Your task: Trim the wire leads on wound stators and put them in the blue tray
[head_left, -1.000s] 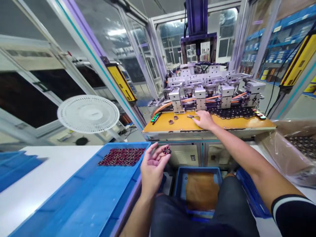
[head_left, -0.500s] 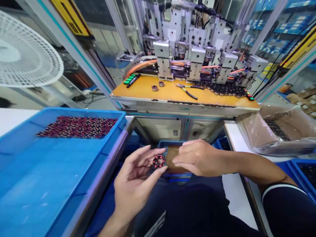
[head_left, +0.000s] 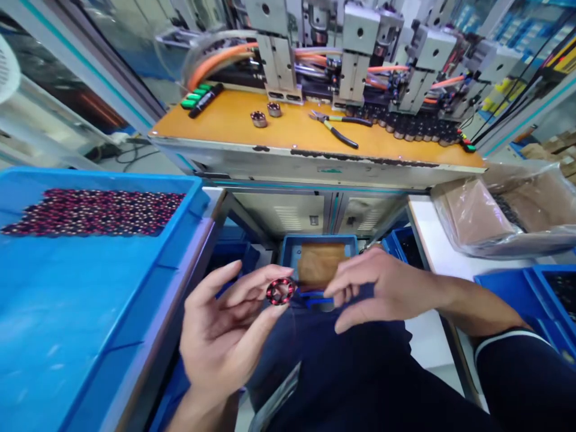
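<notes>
My left hand (head_left: 225, 330) pinches a small round wound stator (head_left: 279, 291), dark with red coils, between thumb and fingertips above my lap. My right hand (head_left: 382, 288) hovers just right of it, fingers loosely curled and slightly blurred, holding nothing that I can see. A heap of the same red parts (head_left: 90, 211) lies at the far end of the big blue tray (head_left: 108, 312) on my left.
The orange machine deck (head_left: 288, 129) carries two loose stators (head_left: 265, 114), pliers (head_left: 337, 126), a row of black parts (head_left: 414, 129) and green buttons (head_left: 193, 99). A small blue bin (head_left: 317, 264) sits below. At right are a plastic bag (head_left: 504, 210) and blue bins (head_left: 535, 294).
My right hand came back from the machine deck to beside the stator in my left hand. My view tilted down and closer, and both hands shifted slightly.
</notes>
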### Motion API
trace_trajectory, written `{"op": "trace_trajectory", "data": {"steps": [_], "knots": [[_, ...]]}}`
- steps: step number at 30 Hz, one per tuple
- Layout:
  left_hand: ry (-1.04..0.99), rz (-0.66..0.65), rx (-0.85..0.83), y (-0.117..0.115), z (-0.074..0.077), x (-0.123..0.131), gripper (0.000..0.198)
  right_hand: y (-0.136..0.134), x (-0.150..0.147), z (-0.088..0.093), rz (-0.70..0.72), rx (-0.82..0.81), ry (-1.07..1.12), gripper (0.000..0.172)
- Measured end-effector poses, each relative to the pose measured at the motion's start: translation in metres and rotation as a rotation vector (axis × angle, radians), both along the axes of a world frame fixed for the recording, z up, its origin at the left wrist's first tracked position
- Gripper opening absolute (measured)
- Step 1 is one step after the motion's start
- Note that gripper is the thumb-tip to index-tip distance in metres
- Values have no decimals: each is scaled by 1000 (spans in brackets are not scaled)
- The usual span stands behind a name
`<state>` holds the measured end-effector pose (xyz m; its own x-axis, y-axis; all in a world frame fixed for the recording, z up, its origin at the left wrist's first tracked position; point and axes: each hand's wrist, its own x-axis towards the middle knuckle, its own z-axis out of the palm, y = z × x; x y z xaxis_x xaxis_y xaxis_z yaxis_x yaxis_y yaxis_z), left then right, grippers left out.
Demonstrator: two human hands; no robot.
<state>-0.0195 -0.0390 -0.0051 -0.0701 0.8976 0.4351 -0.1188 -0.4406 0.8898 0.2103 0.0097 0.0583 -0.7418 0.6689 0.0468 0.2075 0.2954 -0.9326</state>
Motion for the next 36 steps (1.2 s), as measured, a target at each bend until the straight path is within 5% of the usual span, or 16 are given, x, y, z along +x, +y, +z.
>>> {"op": "trace_trajectory", "data": {"steps": [5,10,16,25,32,36], "knots": [[66,-110,17,-3,-1,7,75,-3,-24,-10,-214,-434,234,43],[44,-26,-25,-3,1,17,79,-13,-44,-22,-317,-605,447,44],[-48,-23,-99,1,-2,15,74,-27,-38,-36,-417,-612,430,42],[21,-89,-58,-7,-1,21,73,-18,-32,-21,-398,-534,360,46],[-113,-200,-287,-4,0,13,37,-31,-30,-38,-423,-632,421,51],[-152,-235,-350,-1,-3,10,29,-27,-18,-31,-420,-593,397,53]]}}
